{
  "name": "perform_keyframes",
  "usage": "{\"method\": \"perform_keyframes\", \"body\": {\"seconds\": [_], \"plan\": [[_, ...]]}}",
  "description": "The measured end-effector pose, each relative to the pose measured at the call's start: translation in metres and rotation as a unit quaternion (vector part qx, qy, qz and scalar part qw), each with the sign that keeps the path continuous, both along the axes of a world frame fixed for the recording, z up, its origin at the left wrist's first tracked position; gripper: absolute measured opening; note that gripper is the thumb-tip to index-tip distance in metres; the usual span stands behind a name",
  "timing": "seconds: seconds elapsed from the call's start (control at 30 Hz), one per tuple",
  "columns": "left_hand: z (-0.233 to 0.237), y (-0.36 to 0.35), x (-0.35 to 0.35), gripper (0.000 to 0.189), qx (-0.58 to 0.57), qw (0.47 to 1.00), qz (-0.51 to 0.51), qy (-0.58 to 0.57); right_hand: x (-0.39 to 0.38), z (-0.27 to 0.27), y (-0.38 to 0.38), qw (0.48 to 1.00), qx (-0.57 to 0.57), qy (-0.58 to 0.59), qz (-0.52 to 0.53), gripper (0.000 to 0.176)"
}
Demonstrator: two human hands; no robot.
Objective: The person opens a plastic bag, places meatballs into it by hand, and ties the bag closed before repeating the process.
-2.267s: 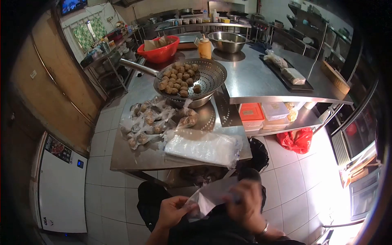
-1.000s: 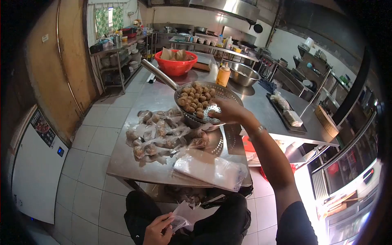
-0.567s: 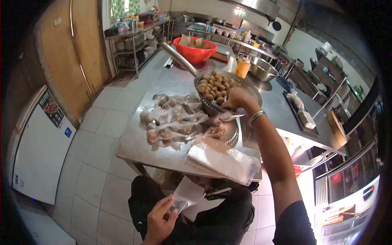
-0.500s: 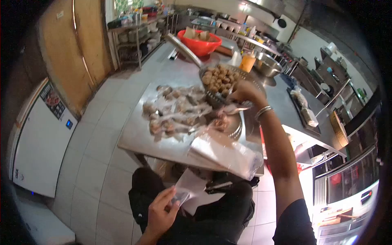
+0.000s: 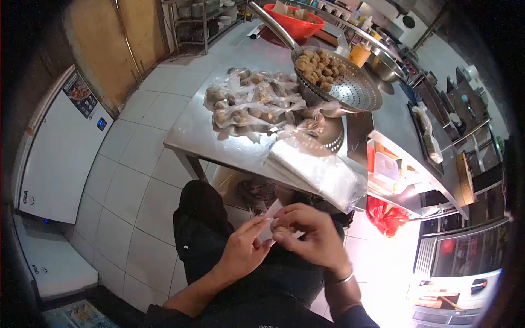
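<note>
Over my lap, my left hand (image 5: 244, 253) and my right hand (image 5: 309, 235) meet on a small clear plastic bag (image 5: 269, 217). The left fingers pinch the bag's edge; the right fingertips close at its mouth, and whether a fried ball is between them I cannot tell. On the steel table (image 5: 188, 136) ahead lies a metal colander (image 5: 350, 85) of brown fried balls (image 5: 319, 64), its long handle pointing up-left. Several filled, tied bags (image 5: 251, 106) lie left of it. A stack of empty clear bags (image 5: 317, 167) lies at the table's near edge.
A red bowl (image 5: 298, 24), an orange squeeze bottle (image 5: 360, 53) and a steel bowl (image 5: 385, 66) stand beyond the colander. Lidded tubs (image 5: 385, 164) lie on the lower shelf, a red bag (image 5: 386, 214) on the floor. A white appliance (image 5: 57, 147) stands at left.
My right hand has come back from the colander to my lap and joined the left on the bag. The view has tilted downward.
</note>
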State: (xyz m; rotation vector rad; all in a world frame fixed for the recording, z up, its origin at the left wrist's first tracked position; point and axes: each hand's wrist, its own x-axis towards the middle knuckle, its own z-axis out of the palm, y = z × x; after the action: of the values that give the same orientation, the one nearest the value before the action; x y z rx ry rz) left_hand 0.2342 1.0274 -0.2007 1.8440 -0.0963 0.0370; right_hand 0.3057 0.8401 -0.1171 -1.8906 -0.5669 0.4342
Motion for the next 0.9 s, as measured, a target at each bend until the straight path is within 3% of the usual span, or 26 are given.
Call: {"method": "perform_keyframes", "body": {"seconds": [0.1, 0.17, 0.3, 0.43, 0.5, 0.57, 0.7, 0.77, 0.83, 0.9], "plan": [[-0.007, -0.006, -0.003, 0.047, 0.029, 0.998, 0.008, -0.051, -0.028, -0.037, 0.003, 0.998, -0.037, -0.024, -0.038, 0.021], [-0.008, -0.010, -0.005, 0.049, 0.013, 0.999, 0.000, -0.029, -0.044, -0.056, 0.005, 0.988, -0.021, -0.131, -0.083, 0.028], [-0.008, -0.018, -0.007, 0.052, 0.008, 0.999, -0.018, 0.032, -0.061, -0.059, 0.006, 0.981, -0.085, -0.104, -0.137, 0.027], [-0.015, -0.019, -0.010, 0.058, 0.070, 0.996, -0.039, -0.035, -0.065, -0.067, 0.004, 0.955, -0.134, -0.221, -0.147, 0.025], [-0.007, -0.018, -0.010, 0.056, 0.007, 0.999, -0.041, 0.033, -0.065, -0.074, 0.002, 0.942, -0.129, -0.272, -0.151, 0.028], [-0.007, -0.017, -0.010, 0.055, 0.002, 0.998, -0.051, 0.033, -0.065, -0.080, -0.001, 0.930, -0.208, -0.280, -0.112, 0.035], [-0.009, -0.011, -0.011, 0.053, -0.016, 0.997, -0.069, 0.041, -0.064, -0.065, -0.004, 0.918, -0.238, -0.311, -0.059, 0.035], [-0.025, -0.005, -0.010, 0.052, -0.019, 0.994, -0.102, 0.025, -0.062, -0.056, -0.016, 0.903, -0.260, -0.336, 0.054, 0.037], [-0.028, 0.008, -0.011, 0.051, -0.002, 0.992, -0.124, -0.002, -0.066, -0.063, -0.031, 0.900, -0.268, -0.335, 0.080, 0.039], [-0.023, 0.017, -0.007, 0.063, -0.174, 0.924, -0.204, 0.272, -0.064, -0.061, -0.032, 0.898, -0.278, -0.325, 0.103, 0.037]]}}
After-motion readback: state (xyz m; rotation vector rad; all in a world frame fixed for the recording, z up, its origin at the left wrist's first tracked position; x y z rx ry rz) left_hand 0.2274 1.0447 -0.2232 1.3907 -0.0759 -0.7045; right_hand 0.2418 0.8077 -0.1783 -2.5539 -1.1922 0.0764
